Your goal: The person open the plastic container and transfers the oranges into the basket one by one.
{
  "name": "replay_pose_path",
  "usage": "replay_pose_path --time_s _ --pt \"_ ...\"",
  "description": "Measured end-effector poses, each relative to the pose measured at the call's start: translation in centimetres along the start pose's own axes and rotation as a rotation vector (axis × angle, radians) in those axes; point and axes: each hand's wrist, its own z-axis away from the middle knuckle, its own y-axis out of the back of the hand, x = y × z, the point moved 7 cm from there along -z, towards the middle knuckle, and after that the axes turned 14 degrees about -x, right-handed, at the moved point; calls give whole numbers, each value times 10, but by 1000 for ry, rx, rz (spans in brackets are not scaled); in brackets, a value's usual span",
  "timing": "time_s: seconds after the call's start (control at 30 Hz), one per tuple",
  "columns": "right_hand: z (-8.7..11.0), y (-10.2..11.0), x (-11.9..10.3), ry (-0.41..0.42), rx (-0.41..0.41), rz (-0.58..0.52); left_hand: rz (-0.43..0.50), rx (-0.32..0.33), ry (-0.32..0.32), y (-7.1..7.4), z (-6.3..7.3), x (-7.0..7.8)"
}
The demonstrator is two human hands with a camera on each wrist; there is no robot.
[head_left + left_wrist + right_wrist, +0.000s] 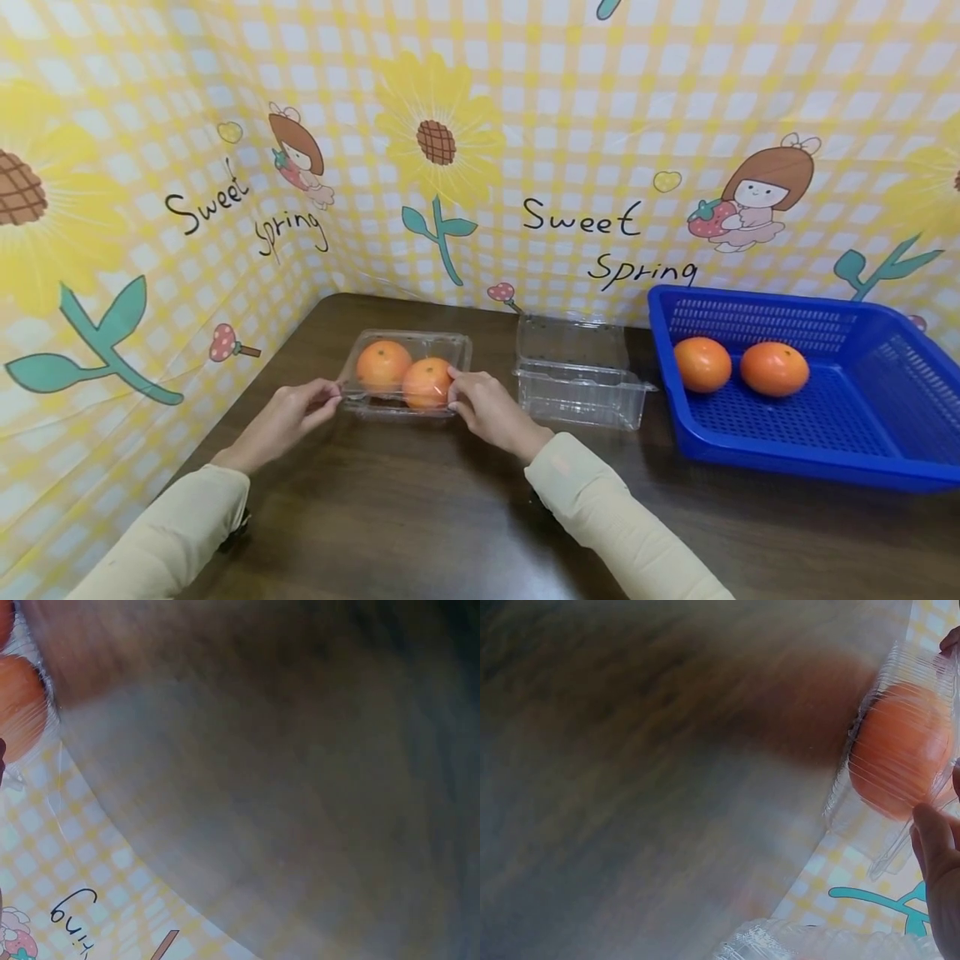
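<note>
Head view: here we are at a clear, rectangular plastic clamshell (375,408) on the dark brown table (420,517), a round orange fruit at back left (383,363) and another at front right (426,385) inside it.
Left hand (288,417): thumb and fingertips pinching the clamshell's front left corner, right on the rim.
Right hand (491,410): pinching too, at the front right edge, close beside the front fruit; the right wrist view gives that grasp up close.
Clamshell lid: over the fruit and down at the front, by the look of it; whether the rim has caught, I cannot tell.
Step in hand: closing up, I'd judge, both front corners worked together.
Next move: calls for even pressure along that front rim, I'd say; thin plastic could spring up at one corner.
Second clear plastic clamshell (581,402): standing to the right, its lid raised at the back.
Blue perforated plastic basket (795,467): far right, holding two more round orange fruits (775,369), untouched by either hand.
</note>
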Motion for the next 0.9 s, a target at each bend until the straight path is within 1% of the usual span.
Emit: replay_pose_path --time_s 0.13,0.23,0.3,0.37,0.47,0.57,0.63,0.73,0.8,0.9 --pt "0 0 0 -6 7 7 -31 29 1 0 0 0" --pt "1 0 0 -10 8 8 -27 42 6 0 0 0" --pt "1 0 0 -9 8 9 -12 56 11 1 0 -1" --pt "0 0 -1 1 11 16 22 71 24 2 0 -2" --pt "-1 1 -2 16 19 23 79 77 68 5 0 -6" --pt "-1 3 -2 25 25 24 158 58 131 7 -2 -12" --pt "-1 3 -2 26 25 23 224 32 181 7 -2 -16" --pt "-1 3 -2 22 19 27 334 -20 224 7 -2 -22" --pt "-1 2 -2 16 9 29 392 -52 231 6 -2 -25" --pt "-1 1 -2 4 -6 28 452 -82 208 5 -1 -27"
